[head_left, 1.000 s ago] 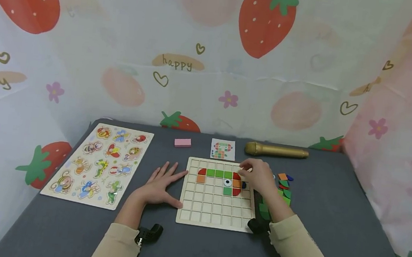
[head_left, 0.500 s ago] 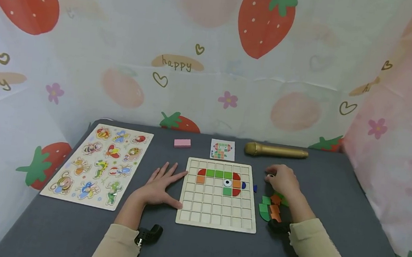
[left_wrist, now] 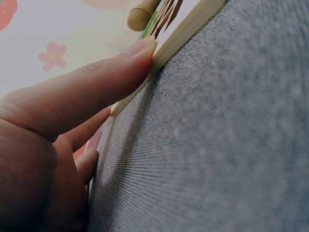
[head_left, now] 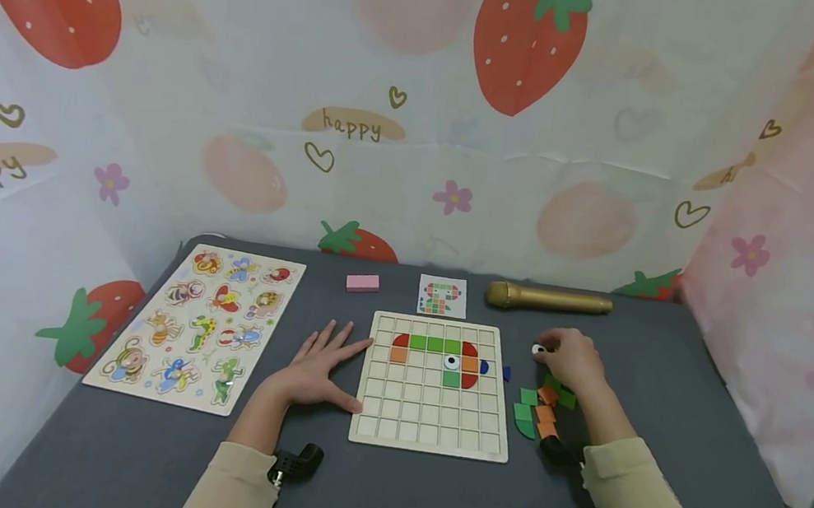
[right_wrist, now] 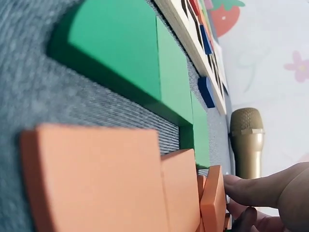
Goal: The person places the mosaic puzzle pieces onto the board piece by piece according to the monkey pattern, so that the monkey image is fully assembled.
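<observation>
One eye tile (head_left: 538, 350), right of the grid board (head_left: 430, 413)
Right hand (head_left: 574, 361), the nearer, pinches it in its fingers; left hand (head_left: 316, 373) touches the board's left edge, fingers spread, grasping nothing.

Left fingers (head_left: 352, 350) spread wide, right fingers (head_left: 552, 336) bent in a pinch.
</observation>
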Demonstrator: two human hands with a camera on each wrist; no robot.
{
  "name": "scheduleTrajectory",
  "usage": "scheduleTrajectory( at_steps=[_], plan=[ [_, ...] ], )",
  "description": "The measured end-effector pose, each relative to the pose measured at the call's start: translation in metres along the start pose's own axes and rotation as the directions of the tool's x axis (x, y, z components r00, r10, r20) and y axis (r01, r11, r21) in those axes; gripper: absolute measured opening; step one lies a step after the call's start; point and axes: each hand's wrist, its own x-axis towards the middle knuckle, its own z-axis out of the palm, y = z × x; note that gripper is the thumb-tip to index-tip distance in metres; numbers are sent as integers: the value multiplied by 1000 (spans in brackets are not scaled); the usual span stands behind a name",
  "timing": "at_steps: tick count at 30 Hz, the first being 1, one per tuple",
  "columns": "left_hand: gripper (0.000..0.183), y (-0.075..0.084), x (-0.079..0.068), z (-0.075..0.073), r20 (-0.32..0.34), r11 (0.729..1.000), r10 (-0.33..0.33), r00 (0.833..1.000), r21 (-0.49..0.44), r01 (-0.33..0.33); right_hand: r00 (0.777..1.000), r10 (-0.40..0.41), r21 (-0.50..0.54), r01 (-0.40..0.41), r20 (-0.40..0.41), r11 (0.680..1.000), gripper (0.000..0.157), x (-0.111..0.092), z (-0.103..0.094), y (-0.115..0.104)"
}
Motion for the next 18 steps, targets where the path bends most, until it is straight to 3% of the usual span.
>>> scheduleTrajectory(
  at_steps=[14, 18],
  plan=[
    [108, 3, 0, -1, 8, 1000, -2, 1000, 0, 2, 998, -48, 29, 49, -30, 998, 29, -5, -7, 4],
    [109, 3, -1, -2, 7, 1000, -7, 1000, -1, 7, 990, -137, 38, 136, 26, 990, 26, -12, -3, -3]
  ],
)
